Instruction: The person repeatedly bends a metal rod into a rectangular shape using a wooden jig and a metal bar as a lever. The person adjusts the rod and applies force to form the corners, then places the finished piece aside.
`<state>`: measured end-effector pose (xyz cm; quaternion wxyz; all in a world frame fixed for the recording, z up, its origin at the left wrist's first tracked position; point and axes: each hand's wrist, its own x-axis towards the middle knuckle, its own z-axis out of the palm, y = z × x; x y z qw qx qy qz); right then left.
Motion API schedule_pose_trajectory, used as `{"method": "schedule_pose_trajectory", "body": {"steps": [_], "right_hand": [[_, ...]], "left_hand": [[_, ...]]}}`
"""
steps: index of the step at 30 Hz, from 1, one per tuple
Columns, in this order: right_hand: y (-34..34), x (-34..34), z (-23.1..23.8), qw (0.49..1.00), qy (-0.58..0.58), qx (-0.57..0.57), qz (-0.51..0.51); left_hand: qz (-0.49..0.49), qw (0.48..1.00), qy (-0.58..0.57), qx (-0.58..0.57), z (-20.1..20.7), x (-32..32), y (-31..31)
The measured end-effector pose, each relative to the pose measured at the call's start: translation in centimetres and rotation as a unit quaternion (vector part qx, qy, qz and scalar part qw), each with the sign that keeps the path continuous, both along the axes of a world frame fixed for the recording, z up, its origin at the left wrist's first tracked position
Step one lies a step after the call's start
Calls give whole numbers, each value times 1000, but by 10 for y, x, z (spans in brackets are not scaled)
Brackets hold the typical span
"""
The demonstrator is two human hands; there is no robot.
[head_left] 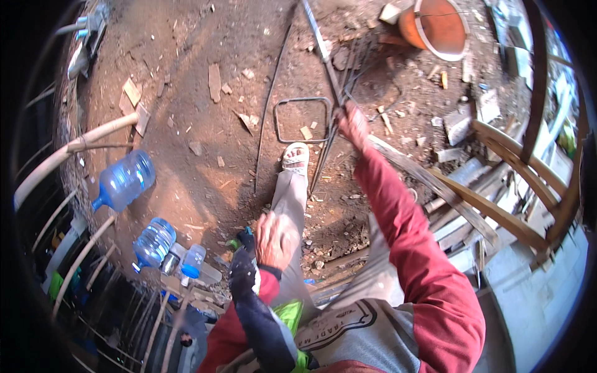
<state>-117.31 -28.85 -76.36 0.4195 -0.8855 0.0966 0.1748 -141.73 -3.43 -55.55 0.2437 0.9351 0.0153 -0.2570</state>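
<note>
My right hand [353, 127] is closed around the lower end of a long, thin metal bar [323, 51] that reaches away to the far edge of view. Thinner dark rods [322, 163] lie on the ground beneath that hand. Left of it, a rectangle of bent steel rod [275, 119] rests flat on the dirt, just beyond my sandalled foot [295, 156]. My left hand [275, 239] lies on my trouser leg with its fingers stretched out and holds nothing. Another long rod [273, 93] lies on the ground left of the rectangle.
An orange bucket [410, 28] lies tipped at the far right. Wooden poles and planks [491, 214] pile up on the right. Large blue water bottles [126, 180] lie at left near a rail of wooden poles [74, 149]. Wood scraps [214, 82] litter the dirt.
</note>
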Motion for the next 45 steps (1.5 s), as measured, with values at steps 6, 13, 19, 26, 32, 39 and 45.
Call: {"method": "schedule_pose_trajectory", "body": {"steps": [6, 13, 19, 26, 32, 39, 45], "right_hand": [[10, -121, 299, 867, 267, 343, -243], [-75, -295, 455, 908, 287, 245, -180], [-195, -444, 520, 953, 87, 117, -265], [-201, -530, 544, 970, -189, -38, -145], [-226, -578, 563, 911, -172, -63, -370], [-229, -615, 520, 822, -171, -92, -536], [-197, -607, 508, 749, -129, -161, -630]], "left_hand": [[-116, 952, -262, -103, 54, 123, -70], [-479, 836, -88, -252, 113, 17, -167], [-177, 868, 46, -462, 235, -62, -238], [-53, 826, 119, -549, 387, -96, -346], [-319, 733, 217, -559, 414, -77, -406], [-228, 889, 180, -355, 232, 38, -465], [-234, 809, 307, -444, 300, 18, -502]]}}
